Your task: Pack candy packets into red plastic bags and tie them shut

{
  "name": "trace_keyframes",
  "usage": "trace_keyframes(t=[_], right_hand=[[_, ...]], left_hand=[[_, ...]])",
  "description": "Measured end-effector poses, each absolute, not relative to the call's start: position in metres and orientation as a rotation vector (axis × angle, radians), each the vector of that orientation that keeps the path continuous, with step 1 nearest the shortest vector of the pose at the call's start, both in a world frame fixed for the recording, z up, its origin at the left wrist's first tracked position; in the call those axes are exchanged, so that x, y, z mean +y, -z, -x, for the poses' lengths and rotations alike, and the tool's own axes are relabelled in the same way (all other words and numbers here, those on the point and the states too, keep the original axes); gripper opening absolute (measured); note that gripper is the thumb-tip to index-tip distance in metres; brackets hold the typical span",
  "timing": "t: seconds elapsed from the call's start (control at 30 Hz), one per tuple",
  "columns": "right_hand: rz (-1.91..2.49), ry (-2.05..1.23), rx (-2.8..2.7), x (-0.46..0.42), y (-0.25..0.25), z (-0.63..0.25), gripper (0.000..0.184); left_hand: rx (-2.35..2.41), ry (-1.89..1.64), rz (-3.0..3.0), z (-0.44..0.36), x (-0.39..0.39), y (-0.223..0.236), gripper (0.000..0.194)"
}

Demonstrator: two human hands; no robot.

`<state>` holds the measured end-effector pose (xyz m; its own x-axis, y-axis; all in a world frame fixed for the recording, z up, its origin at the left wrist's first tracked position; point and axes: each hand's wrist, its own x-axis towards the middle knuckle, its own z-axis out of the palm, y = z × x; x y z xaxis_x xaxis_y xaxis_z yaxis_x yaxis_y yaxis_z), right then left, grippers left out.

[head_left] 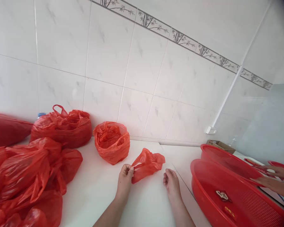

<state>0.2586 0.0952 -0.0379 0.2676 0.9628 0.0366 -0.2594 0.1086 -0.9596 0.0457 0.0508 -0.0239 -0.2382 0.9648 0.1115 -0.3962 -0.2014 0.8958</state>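
Left hand [126, 176] pinches the crumpled red bag [149, 164] by one edge over the white table [146, 205], and that lone grip could slip if tugged, since the curled right hand [172, 183], apparently empty from here, sits apart.

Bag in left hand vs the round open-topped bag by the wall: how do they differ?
The held plastic bag is limp and crumpled; the round plastic bag bulges out, its mouth open upward. The left hand pinches the held plastic bag at one end; neither hand touches the round plastic bag. Both are red, thin and wrinkled.
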Motion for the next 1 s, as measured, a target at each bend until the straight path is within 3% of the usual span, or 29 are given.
trace_keyframes(t=[0.17, 0.37, 0.53, 0.7, 1.0], right_hand=[[1.106, -1.135, -1.126, 0.074, 0.031, -0.220, 0.034], [1.120, -1.250, -1.226, 0.068, 0.031, -0.196, 0.068], [1.115, -1.212, -1.271, 0.070, 0.031, -0.197, 0.055], [1.132, -1.124, -0.980, 0.079, 0.022, -0.226, 0.043], [1.178, -0.975, -0.814, 0.099, 0.028, -0.286, 0.032]], left_hand=[[0.837, -1.553, -0.959, -0.056, 0.048, 0.022, 0.025], [0.702, -1.402, -0.908, -0.062, 0.050, 0.023, 0.023], [0.743, -1.519, -0.774, -0.041, 0.060, 0.022, 0.024], [0.810, -1.681, -0.630, -0.027, 0.070, 0.026, 0.026], [0.783, -1.858, -0.410, 0.000, 0.083, 0.030, 0.028]])
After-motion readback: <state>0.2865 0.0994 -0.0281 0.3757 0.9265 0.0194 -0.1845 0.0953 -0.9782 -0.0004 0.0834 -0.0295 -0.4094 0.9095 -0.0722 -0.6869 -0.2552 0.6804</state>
